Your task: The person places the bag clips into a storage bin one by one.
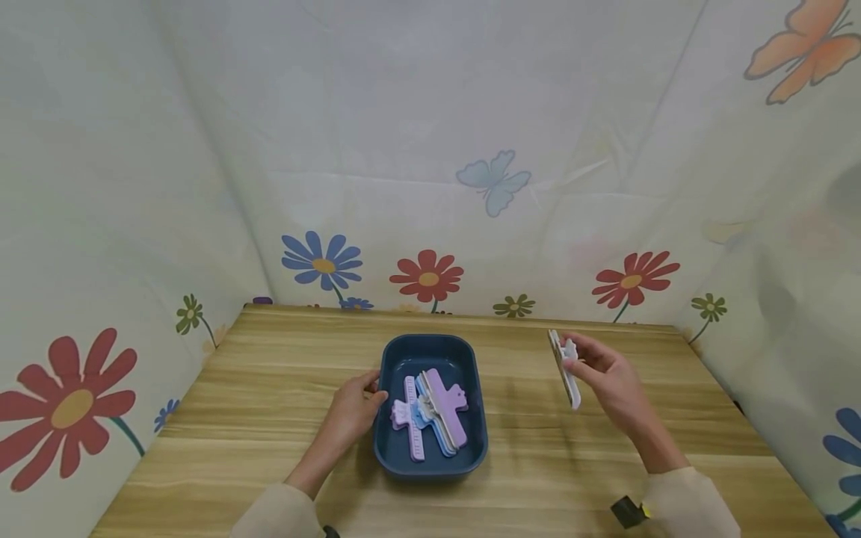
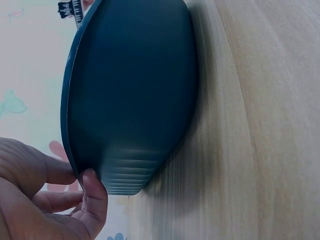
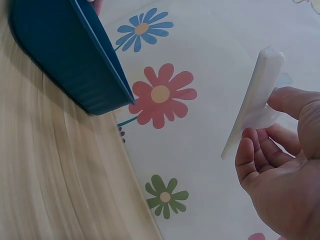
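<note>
A dark blue plastic bin (image 1: 430,472) stands on the wooden table, with several purple, blue and white clips inside, among them a purple clip (image 1: 447,409) with a long bar. My left hand (image 1: 355,407) pinches the bin's left rim between thumb and fingers, as the left wrist view also shows (image 2: 55,200). To the right of the bin, my right hand (image 1: 608,381) holds a white clip (image 1: 566,373) up above the table, pinching it by its handle. In the right wrist view the white clip (image 3: 262,85) is tilted, and part of its handle is hidden by the thumb.
The wooden table (image 1: 296,351) reaches back to a pale cloth backdrop (image 1: 403,112) printed with flowers and butterflies. Near the right sleeve a small black item (image 1: 627,512) shows, its kind unclear. The cloth also runs along both sides of the table.
</note>
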A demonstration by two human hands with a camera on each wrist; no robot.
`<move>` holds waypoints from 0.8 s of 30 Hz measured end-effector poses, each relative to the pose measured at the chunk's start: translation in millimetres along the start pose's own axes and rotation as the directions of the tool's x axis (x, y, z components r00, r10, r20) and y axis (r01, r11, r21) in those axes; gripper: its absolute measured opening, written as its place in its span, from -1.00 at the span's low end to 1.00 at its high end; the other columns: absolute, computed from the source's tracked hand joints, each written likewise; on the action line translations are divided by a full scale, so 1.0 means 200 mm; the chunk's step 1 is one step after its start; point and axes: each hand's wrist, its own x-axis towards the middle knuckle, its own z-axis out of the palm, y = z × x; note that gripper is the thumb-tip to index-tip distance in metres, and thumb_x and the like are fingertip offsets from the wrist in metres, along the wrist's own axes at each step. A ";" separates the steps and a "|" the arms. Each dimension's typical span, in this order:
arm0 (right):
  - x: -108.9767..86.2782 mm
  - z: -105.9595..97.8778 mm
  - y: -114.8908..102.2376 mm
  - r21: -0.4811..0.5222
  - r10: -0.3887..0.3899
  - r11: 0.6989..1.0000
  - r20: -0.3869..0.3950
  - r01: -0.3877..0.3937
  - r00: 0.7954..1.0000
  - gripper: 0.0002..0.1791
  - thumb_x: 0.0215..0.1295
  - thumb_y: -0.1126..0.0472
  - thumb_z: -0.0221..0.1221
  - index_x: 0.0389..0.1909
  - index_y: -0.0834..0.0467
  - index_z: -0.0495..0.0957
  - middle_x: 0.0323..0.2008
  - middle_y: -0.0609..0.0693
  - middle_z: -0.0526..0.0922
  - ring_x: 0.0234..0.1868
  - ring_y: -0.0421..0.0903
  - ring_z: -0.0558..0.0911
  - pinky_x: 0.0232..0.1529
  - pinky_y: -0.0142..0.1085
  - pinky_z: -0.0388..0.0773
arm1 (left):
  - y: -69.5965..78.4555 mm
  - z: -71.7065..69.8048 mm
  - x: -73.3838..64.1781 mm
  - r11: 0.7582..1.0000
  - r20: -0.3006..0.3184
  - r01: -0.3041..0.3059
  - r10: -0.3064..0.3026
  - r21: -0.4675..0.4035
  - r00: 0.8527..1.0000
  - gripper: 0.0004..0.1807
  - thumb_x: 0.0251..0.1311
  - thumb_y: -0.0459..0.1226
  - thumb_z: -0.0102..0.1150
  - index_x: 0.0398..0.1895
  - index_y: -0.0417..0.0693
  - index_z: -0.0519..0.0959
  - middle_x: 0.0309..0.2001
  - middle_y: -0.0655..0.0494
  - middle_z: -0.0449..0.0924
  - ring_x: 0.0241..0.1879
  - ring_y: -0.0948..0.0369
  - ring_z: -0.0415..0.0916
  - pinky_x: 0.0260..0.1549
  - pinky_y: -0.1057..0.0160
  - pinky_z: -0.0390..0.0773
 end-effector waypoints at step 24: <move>0.08 -0.05 -0.20 0.077 -0.069 0.995 -0.026 0.071 0.997 -0.48 0.50 0.37 0.16 0.43 0.37 0.37 0.14 -0.09 0.58 0.03 -0.19 0.57 0.00 -0.46 0.57 | 0.00 0.01 0.00 1.000 -0.004 0.011 -0.011 -0.004 1.000 -0.56 0.32 -0.47 0.23 0.22 -0.55 0.51 -0.23 -0.10 0.58 -0.36 0.15 0.54 -0.43 0.26 0.52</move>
